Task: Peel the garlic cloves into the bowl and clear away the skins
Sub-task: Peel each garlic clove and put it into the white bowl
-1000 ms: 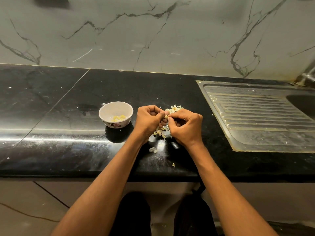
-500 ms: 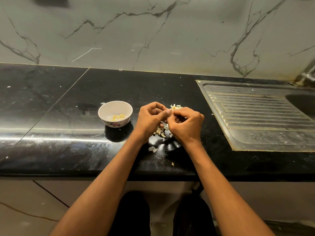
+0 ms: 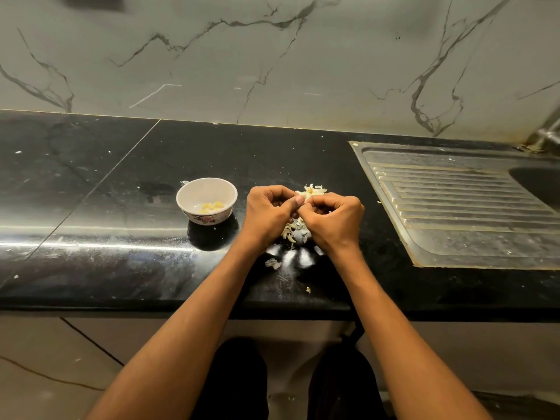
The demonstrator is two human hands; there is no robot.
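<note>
Bowl (image 3: 206, 197): few peeled cloves (image 3: 211, 206) inside. Left hand (image 3: 268, 215), right hand (image 3: 335, 221): grips pinching something hidden, presumably a clove. Skins (image 3: 292, 231) litter desk (image 3: 121, 237); clearing pending.

bowl (image 3: 206, 199): on the counter (image 3: 91, 207), left of both hands, near but apart from them
peeled cloves (image 3: 211, 206): in the bowl, on its bottom
left hand (image 3: 268, 214): above the counter, right of the bowl, touching the right hand (image 3: 333, 221) at the fingertips
skins pile (image 3: 312, 190): on the counter just behind the hands — partly hidden by them
garlic bits (image 3: 292, 231): on the counter under and between the two hands (cloves or skins, cannot tell)
loose skin (image 3: 273, 263): on the counter before the hands, between the forearms
drainboard (image 3: 454, 201): set in the counter, right of the hands — well apart
wall (image 3: 272, 56): behind the counter
</note>
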